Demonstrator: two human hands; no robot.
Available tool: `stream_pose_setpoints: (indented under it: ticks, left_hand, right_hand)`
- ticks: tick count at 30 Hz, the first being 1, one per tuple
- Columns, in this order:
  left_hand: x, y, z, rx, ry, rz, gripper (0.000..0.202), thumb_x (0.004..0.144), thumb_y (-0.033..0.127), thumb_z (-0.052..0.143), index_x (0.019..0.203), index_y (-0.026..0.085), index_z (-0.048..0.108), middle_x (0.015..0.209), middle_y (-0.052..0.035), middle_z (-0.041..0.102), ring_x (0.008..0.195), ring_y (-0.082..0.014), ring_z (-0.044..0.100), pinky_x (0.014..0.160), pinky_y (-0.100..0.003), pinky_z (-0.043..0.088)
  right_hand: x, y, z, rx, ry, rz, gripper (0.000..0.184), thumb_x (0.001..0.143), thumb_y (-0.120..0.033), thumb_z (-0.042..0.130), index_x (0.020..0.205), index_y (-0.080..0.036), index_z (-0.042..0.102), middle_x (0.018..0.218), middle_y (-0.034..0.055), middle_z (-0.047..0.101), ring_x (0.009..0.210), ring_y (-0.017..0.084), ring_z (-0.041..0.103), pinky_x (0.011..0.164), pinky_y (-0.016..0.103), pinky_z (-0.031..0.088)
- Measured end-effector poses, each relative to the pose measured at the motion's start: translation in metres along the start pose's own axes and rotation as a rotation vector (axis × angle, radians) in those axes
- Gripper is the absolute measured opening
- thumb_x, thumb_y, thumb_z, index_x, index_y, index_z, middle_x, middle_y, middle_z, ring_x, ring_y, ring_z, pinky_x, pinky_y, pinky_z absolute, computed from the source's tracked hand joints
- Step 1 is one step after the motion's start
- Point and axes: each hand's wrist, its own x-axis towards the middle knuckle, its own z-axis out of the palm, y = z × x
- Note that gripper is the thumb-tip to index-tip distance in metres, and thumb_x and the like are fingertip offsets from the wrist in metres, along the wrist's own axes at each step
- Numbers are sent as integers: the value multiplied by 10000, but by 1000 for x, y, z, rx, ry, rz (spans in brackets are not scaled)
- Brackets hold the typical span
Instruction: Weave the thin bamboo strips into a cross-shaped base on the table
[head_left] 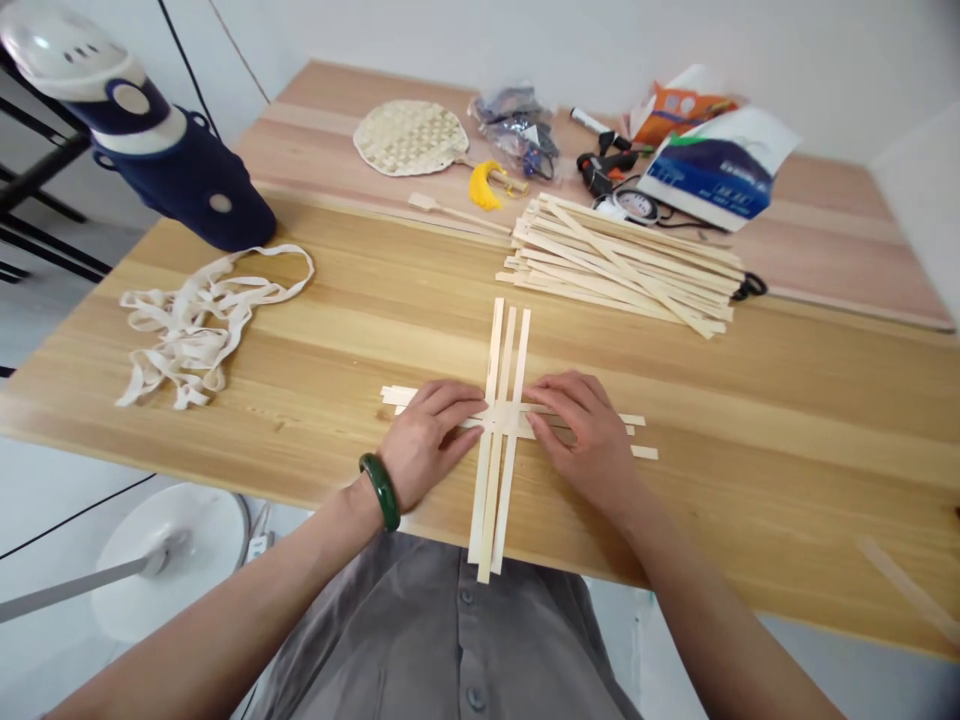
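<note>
Three pale upright wooden strips (491,500) lie side by side across several crosswise wooden strips (637,422), interlaced at the middle. Their near ends stick out past the table edge. My left hand (421,437), with a green bangle (380,492) on its wrist, grips the crosswise strips from the left, fingertips and thumb against the crossing. From the right, my right hand (589,440) pinches the same crosswise strips between thumb and fingers, close to the crossing. Part of the crosswise strips is hidden under both hands.
Behind the hands lies a pile of loose strips (622,262). White cloth tape (217,320) and a blue bottle (187,185) are at left. Farther back are a woven fan (411,138), a yellow tassel (484,186), a glue gun (600,170) and a tissue pack (709,180).
</note>
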Motion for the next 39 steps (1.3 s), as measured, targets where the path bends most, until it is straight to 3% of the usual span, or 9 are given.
stream_pose_setpoints:
  ticks: [3,5,8,12,17,22,27,32,39]
  left_hand:
    - [1,0,-1,6,-14,1,193,895,164,648,1087,166,665,1132,-78,685,1089,-212,595,948,-395,538]
    - [2,0,-2,4,-19,-4,196,897,161,642,1092,165,663,1135,-81,681,1093,-208,593,954,-388,534]
    - [3,2,-3,-3,-42,-12,193,905,191,636,1095,172,662,1149,-84,672,1102,-213,588,958,-394,531]
    - [2,3,-5,4,-74,-21,224,897,256,660,1104,171,652,1169,-95,665,1121,-232,585,969,-419,530]
    - [-5,6,-14,82,-24,-20,289,928,223,610,1210,159,608,1249,-113,642,1194,-235,568,1025,-432,503]
    - [-8,3,-26,250,24,-164,249,945,201,558,1171,139,642,1215,-117,660,1137,-249,594,998,-442,523]
    - [-5,-2,-32,344,-55,-240,292,902,227,616,1166,105,638,1232,-143,637,1147,-289,580,997,-472,525]
    - [8,-6,-42,256,-189,-275,117,831,175,659,944,153,642,1071,-92,650,1018,-250,610,925,-447,540]
    - [29,-15,-51,197,-336,-279,86,773,155,642,778,196,566,951,-56,630,943,-235,601,883,-422,511]
  right_hand:
    - [10,1,0,12,-8,-58,200,938,-181,546,1077,-200,688,1069,88,703,1054,235,614,975,448,521]
    - [15,3,3,-1,-72,-134,248,952,-214,542,1163,-178,666,1185,96,695,1172,239,591,1063,455,473]
    - [18,11,14,-88,-237,-242,505,965,-411,541,1373,-113,535,1412,131,575,1385,275,442,1177,509,348]
    - [16,24,27,-185,-387,-301,770,944,-579,488,1490,-48,372,1532,180,411,1466,286,313,1197,522,307]
    - [13,29,28,-217,-387,-317,790,946,-592,473,1508,-53,338,1547,166,382,1470,272,304,1208,502,293]
    - [12,28,27,-227,-377,-317,757,965,-558,465,1535,-92,286,1553,137,380,1473,256,299,1214,504,280]
    - [11,27,28,-225,-355,-317,750,973,-540,462,1534,-77,278,1553,137,377,1475,254,295,1218,514,262]
    - [11,28,27,-188,-367,-304,769,965,-530,488,1549,-95,242,1557,131,372,1474,252,299,1220,520,252]
    - [11,28,28,-173,-373,-282,793,951,-541,512,1556,-113,228,1564,125,361,1479,253,286,1217,528,259]
